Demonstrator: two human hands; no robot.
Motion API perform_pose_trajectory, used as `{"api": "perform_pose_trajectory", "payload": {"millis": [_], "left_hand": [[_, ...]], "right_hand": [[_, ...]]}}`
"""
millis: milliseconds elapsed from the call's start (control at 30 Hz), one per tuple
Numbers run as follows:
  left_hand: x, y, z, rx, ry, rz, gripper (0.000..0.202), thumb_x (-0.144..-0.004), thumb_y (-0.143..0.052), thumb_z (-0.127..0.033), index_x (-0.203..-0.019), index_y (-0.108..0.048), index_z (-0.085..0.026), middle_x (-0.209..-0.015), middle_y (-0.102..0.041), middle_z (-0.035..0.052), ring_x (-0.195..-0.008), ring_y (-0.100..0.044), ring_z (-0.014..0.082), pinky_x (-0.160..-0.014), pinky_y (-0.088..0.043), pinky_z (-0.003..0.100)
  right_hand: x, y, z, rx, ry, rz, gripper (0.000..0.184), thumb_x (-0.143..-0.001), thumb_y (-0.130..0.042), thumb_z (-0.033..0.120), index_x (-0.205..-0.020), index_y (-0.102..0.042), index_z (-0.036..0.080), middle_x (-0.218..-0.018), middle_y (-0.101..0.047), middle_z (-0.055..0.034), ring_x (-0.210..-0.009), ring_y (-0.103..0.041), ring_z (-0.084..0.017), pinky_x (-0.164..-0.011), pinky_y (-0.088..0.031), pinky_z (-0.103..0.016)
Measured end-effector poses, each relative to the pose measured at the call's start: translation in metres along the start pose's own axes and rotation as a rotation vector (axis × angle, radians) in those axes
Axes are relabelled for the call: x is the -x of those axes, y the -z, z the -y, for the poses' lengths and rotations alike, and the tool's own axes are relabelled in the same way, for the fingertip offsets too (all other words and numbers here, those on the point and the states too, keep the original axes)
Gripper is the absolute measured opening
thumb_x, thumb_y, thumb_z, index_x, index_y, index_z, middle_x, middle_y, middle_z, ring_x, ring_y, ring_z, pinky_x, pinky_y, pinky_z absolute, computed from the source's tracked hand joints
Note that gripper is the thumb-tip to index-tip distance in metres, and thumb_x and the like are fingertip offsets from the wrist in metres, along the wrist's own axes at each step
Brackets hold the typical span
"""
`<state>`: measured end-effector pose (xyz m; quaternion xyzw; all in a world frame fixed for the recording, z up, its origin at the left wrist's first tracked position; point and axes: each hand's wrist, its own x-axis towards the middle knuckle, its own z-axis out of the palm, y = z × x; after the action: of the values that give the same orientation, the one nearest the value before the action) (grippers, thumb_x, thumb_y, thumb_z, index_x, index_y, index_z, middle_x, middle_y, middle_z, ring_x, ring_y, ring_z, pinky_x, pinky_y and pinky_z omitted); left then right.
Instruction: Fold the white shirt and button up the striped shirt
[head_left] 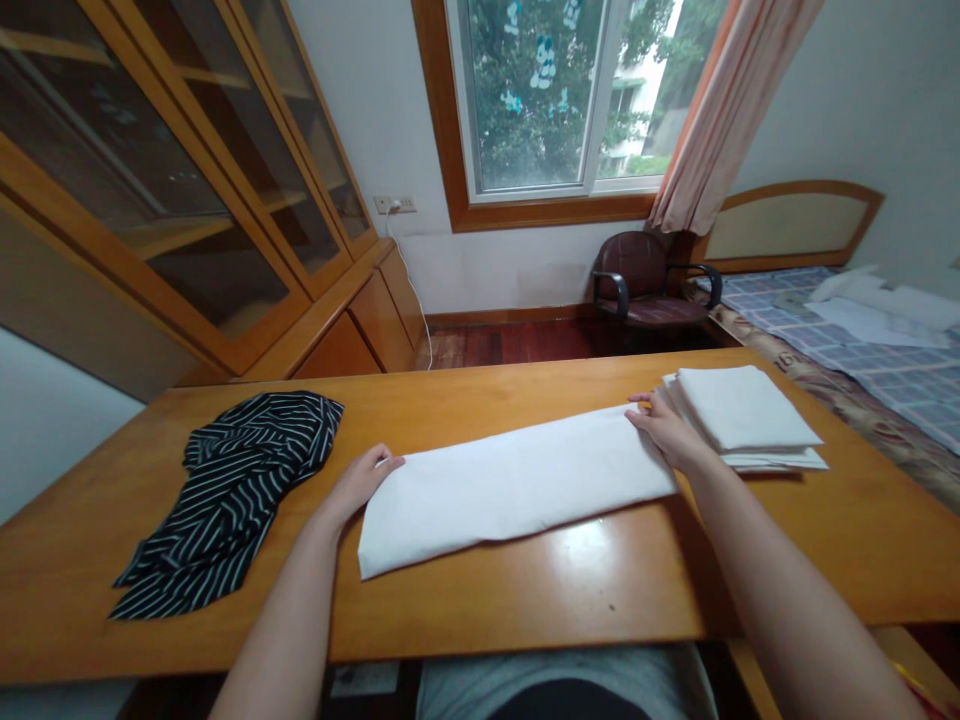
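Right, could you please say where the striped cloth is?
In the head view, the striped cloth lies on the left of the table, beside the left hand.

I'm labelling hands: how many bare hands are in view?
2: the left hand is at the left end of the long folded white cloth, the right hand at its right end. No other hand shows.

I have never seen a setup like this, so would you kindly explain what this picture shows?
There is no machine here, only a person's bare left hand and right hand. The single picture comes from a camera worn on that person's head, looking forward and down. On the wooden table, a striped cloth lies at the left and a stack of folded white cloths at the right. Between them, both hands hold a long white cloth along its far edge, one near each end.
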<state>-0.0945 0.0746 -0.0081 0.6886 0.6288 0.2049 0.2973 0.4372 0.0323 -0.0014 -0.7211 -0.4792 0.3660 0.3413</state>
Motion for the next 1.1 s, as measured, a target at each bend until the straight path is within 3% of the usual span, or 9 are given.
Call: {"api": "perform_pose_trajectory", "payload": {"millis": [167, 267, 367, 533, 633, 733, 833, 967, 1100], "left_hand": [[-0.006, -0.004, -0.001, 0.031, -0.014, -0.082, 0.039, -0.076, -0.058, -0.056, -0.091, -0.056, -0.020, -0.079, -0.060, 0.0002, -0.078, -0.057, 0.0197, -0.072, -0.044, 0.029], [0.003, 0.001, 0.004, 0.151, 0.026, -0.038, 0.064, -0.072, -0.065, -0.055, -0.123, -0.052, -0.018, -0.088, -0.060, 0.0025, -0.081, -0.060, 0.0203, -0.074, -0.048, 0.030], [0.013, 0.005, 0.012, 0.217, 0.057, 0.004, 0.080, -0.072, -0.069, -0.053, -0.139, -0.043, -0.018, -0.088, -0.056, 0.0016, -0.077, -0.059, 0.0180, -0.070, -0.048, 0.029], [0.011, -0.002, 0.016, 0.196, 0.083, -0.139, 0.066, -0.079, -0.058, -0.045, -0.137, -0.044, -0.017, -0.073, -0.047, -0.0044, -0.063, -0.052, 0.0151, -0.062, -0.046, 0.027], [0.002, -0.010, 0.012, 0.053, 0.112, -0.270, 0.057, -0.083, -0.052, -0.038, -0.136, -0.045, -0.019, -0.081, -0.055, -0.0002, -0.075, -0.060, 0.0199, -0.075, -0.051, 0.034], [-0.003, -0.013, 0.005, -0.114, 0.077, -0.310, 0.048, -0.087, -0.048, -0.031, -0.134, -0.048, -0.019, -0.104, -0.063, 0.0093, -0.099, -0.063, 0.0267, -0.090, -0.050, 0.041], [-0.001, -0.011, -0.006, -0.309, -0.006, -0.309, 0.044, -0.091, -0.041, -0.026, -0.133, -0.052, -0.016, -0.123, -0.060, 0.0169, -0.116, -0.058, 0.0310, -0.100, -0.046, 0.044], [0.014, -0.015, -0.037, -0.584, -0.109, -0.320, 0.049, -0.093, -0.041, -0.030, -0.139, -0.050, -0.015, -0.134, -0.055, 0.0187, -0.126, -0.052, 0.0346, -0.106, -0.041, 0.049], [0.034, -0.054, -0.088, -0.625, -0.309, -0.185, 0.047, -0.097, -0.039, -0.035, -0.139, -0.053, -0.019, -0.149, -0.047, 0.0124, -0.143, -0.034, 0.0323, -0.119, -0.022, 0.054]], "right_hand": [[0.003, -0.010, -0.005, -0.004, -0.045, -0.036, 0.056, -0.092, -0.042, 0.035, -0.144, -0.031, 0.018, -0.112, -0.062, -0.0118, -0.096, -0.066, -0.022, -0.083, -0.054, -0.032], [0.010, -0.007, -0.002, 0.026, -0.067, 0.052, 0.062, -0.093, -0.044, 0.040, -0.148, -0.027, 0.018, -0.124, -0.061, -0.0160, -0.099, -0.067, -0.023, -0.085, -0.054, -0.032], [0.018, 0.000, 0.001, 0.037, -0.035, 0.154, 0.073, -0.090, -0.054, 0.047, -0.152, -0.025, 0.020, -0.132, -0.059, -0.0165, -0.103, -0.067, -0.025, -0.084, -0.055, -0.032], [0.016, 0.001, 0.002, 0.074, 0.001, 0.135, 0.069, -0.091, -0.048, 0.039, -0.153, -0.023, 0.021, -0.128, -0.060, -0.0151, -0.109, -0.065, -0.024, -0.088, -0.053, -0.031], [0.005, -0.007, -0.001, 0.125, 0.116, 0.041, 0.066, -0.091, -0.047, 0.039, -0.151, -0.027, 0.019, -0.127, -0.059, -0.0131, -0.117, -0.059, -0.024, -0.095, -0.049, -0.031], [-0.004, -0.013, -0.004, 0.219, 0.168, -0.033, 0.067, -0.091, -0.047, 0.039, -0.151, -0.027, 0.018, -0.120, -0.062, -0.0106, -0.111, -0.060, -0.025, -0.096, -0.047, -0.035], [-0.004, -0.017, 0.002, 0.362, 0.177, -0.130, 0.065, -0.092, -0.045, 0.035, -0.151, -0.028, 0.015, -0.116, -0.064, -0.0125, -0.107, -0.062, -0.028, -0.097, -0.045, -0.039], [0.011, -0.027, 0.030, 0.619, 0.292, -0.243, 0.056, -0.096, -0.039, 0.027, -0.148, -0.035, 0.010, -0.137, -0.054, -0.0226, -0.124, -0.051, -0.034, -0.106, -0.037, -0.047], [0.034, -0.066, 0.066, 0.818, 0.457, -0.275, 0.052, -0.097, -0.040, 0.030, -0.145, -0.042, 0.010, -0.157, -0.032, -0.0203, -0.144, -0.026, -0.039, -0.115, -0.021, -0.056]]}}
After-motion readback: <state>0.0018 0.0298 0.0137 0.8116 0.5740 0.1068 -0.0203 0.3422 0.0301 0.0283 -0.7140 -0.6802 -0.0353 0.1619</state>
